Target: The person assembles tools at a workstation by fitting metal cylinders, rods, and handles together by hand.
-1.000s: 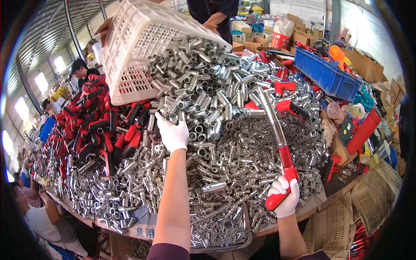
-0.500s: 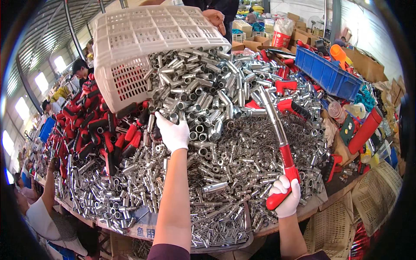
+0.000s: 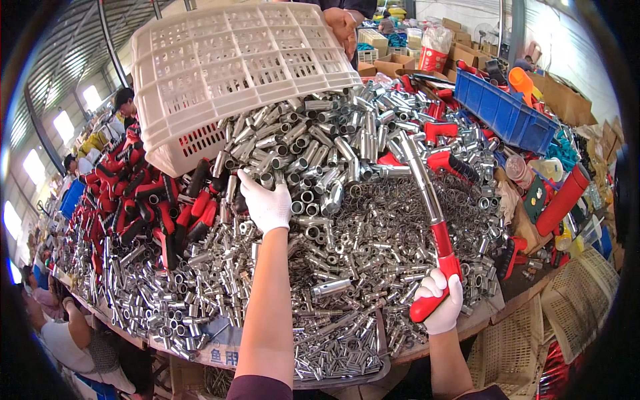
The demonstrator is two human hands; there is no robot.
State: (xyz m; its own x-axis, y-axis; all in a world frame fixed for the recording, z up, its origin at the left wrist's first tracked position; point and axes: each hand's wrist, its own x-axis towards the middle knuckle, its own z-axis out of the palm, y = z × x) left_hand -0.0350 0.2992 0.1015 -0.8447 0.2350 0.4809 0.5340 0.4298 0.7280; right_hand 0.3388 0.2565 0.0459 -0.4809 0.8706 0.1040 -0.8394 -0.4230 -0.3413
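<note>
My right hand [image 3: 441, 303], in a white glove, is wrapped round the red grip of a long tool [image 3: 420, 175]. The tool has a chrome tubular shaft pointing up and slightly left over the pile; its exact kind I cannot tell. My left hand [image 3: 269, 205], also gloved, rests at the near edge of a heap of short chrome tubes [image 3: 303, 157], fingers apart and touching them. Above that heap a white plastic crate [image 3: 220, 57] is tipped on its side, its mouth toward the tubes. A co-worker's hand [image 3: 342, 28] is at the crate's far right corner.
Red-and-black handles [image 3: 130, 193] are piled at left. Wire springs [image 3: 400, 207] and small metal fittings [image 3: 333, 267] cover the middle. A blue bin [image 3: 503, 110] and a red cylinder [image 3: 562, 200] stand at right. Beige crates [image 3: 580, 300] sit below the table edge. Another person [image 3: 73, 340] is at lower left.
The white crate has tilted further toward me and shifted slightly left, showing more of its base. The person at lower left has moved an arm. My hands have barely moved.
</note>
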